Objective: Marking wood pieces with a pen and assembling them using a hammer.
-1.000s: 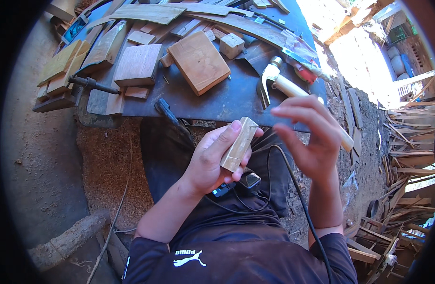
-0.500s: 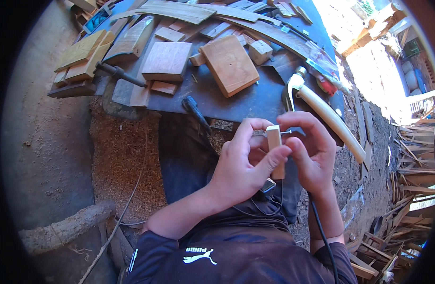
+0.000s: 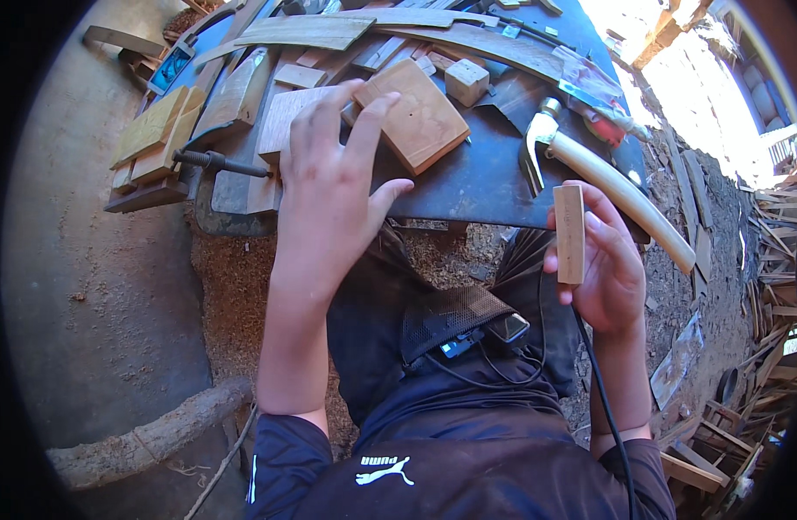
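My left hand [image 3: 329, 186] reaches over the table, fingers spread and thumb out to the side. Its fingertips overlap the edge of a square brown wooden block [image 3: 420, 117]; whether they touch it I cannot tell. Partly behind the fingers lies a paler, pinkish block [image 3: 286, 117]. In front of the table's edge, my right hand [image 3: 611, 260] grips a small narrow wooden block [image 3: 570, 236], held upright between thumb and fingers. Beside that hand a claw hammer [image 3: 606, 186] with a pale wooden handle lies on the table, its handle reaching past the edge.
A clamp screw [image 3: 221, 162] sticks out at the table's left edge, near stacked yellowish wood pieces [image 3: 156, 130]. Long thin boards [image 3: 468, 43] cross the back. A small cube-shaped block [image 3: 466, 82] and a plastic bag [image 3: 589, 78] lie nearby. A cable [image 3: 602, 390] runs along my right arm.
My left hand has let go of the small wooden block and moved up and left over the table. The right hand now holds that block alone, slightly farther right; the nail no longer shows.
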Tool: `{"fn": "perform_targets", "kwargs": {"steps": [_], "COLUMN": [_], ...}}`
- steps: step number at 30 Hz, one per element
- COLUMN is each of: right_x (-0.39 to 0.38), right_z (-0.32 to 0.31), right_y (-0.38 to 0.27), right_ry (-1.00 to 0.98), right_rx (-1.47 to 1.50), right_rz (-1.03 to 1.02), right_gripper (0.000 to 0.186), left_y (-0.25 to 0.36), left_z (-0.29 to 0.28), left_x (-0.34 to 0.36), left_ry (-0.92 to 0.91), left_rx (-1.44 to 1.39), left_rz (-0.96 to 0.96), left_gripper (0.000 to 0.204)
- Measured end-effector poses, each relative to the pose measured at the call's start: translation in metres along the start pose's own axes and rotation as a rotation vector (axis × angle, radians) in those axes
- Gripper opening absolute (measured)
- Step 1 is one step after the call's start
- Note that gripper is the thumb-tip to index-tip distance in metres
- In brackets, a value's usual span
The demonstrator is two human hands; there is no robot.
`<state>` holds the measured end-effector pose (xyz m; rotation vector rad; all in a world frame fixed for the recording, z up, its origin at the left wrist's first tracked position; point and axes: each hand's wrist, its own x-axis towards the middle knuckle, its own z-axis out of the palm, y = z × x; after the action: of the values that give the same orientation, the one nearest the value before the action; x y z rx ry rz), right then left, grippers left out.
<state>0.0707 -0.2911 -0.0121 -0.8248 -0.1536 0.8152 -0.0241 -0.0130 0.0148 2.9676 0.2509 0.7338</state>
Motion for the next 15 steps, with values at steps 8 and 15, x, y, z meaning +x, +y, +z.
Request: {"fn": "perform_targets", "kwargs": {"steps": [8,15], "right_x": [-0.004,0.003], "right_z": [0.001,0.020], "right_y": [0.000,-0.011], "right_ry": [0.036,0.036], "right_rx": [-0.147,-0.380], "right_rz": [0.001,-0.172], "right_gripper": [0.055,0.061], "left_y": [-0.006,0.020], "left_z": [0.038,0.024], "left_x": [0.012,0.018], "left_ry": [0.043,0.275], "left_rx": [-0.211,-0.309], "left_rz": [-0.042,-0.017], "left_gripper": [0.095,0.083]}}
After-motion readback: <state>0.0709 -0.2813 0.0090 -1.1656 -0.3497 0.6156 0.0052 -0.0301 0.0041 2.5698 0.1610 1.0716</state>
